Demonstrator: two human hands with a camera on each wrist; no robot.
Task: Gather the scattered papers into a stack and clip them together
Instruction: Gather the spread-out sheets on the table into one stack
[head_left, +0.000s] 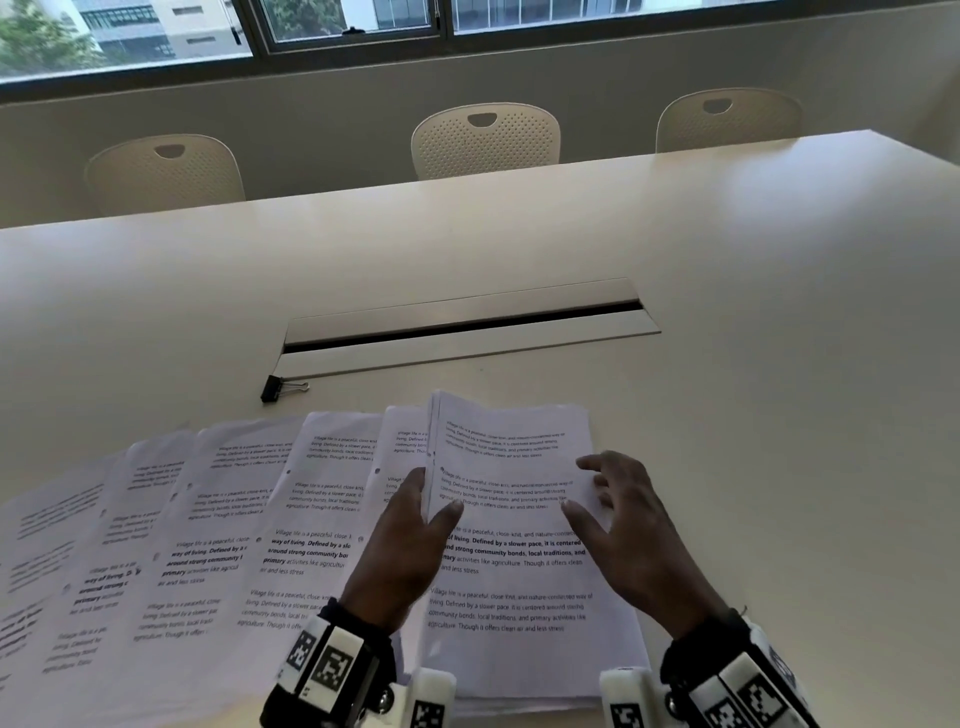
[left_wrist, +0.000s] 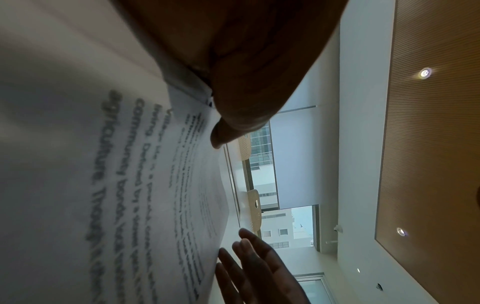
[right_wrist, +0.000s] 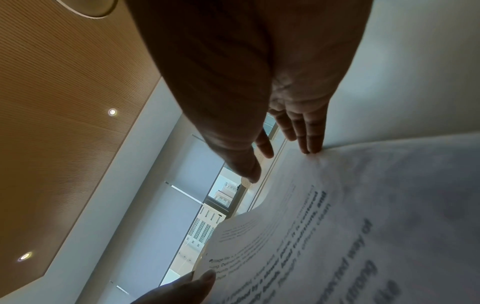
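A stack of printed papers lies on the white table in front of me. My left hand pinches the stack's left edge, thumb on top, and lifts that edge a little. My right hand is spread with straight fingers, whose tips touch the stack's right edge. More printed sheets lie fanned out and overlapping to the left. A black binder clip lies on the table beyond the sheets. The left wrist view shows the thumb on the lifted paper.
A cable slot with a flap runs across the table's middle, just behind the clip. Three cream chairs stand along the far side, under a window. Bare table surface lies to the right of the stack.
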